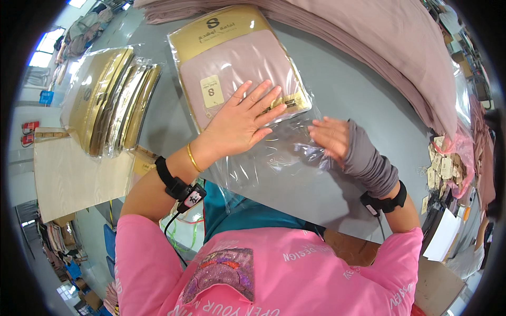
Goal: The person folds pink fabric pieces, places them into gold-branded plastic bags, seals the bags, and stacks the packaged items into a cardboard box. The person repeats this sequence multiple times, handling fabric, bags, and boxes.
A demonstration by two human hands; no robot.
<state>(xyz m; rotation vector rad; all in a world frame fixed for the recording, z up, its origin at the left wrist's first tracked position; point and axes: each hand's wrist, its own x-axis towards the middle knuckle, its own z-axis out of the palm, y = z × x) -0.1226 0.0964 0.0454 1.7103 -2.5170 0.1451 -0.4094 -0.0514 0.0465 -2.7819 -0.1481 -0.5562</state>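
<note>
A clear plastic bag holds a folded pink garment [237, 59] with a gold printed panel [215, 29] across its top end. A cream hang tag [212, 91] lies on the garment under the film. My left hand [247, 114] rests flat on the lower part of this package, fingers spread. From the package's near end, the loose clear plastic flap [257, 162] extends towards me, wrinkled and over the table edge. My right hand [332, 136], below a grey sleeve cover, is at the flap's right side. Its fingers lie together and the thumb is mostly hidden, so a grip on the film cannot be made out.
Several gold-panelled packages [112, 102] stand stacked at the left of the grey table [379, 158]. Layered pink fabric [355, 47] covers the far and right side. Cream tags [444, 168] lie by a pink plastic bag [466, 166] at right. A pale board [83, 173] adjoins the table's left.
</note>
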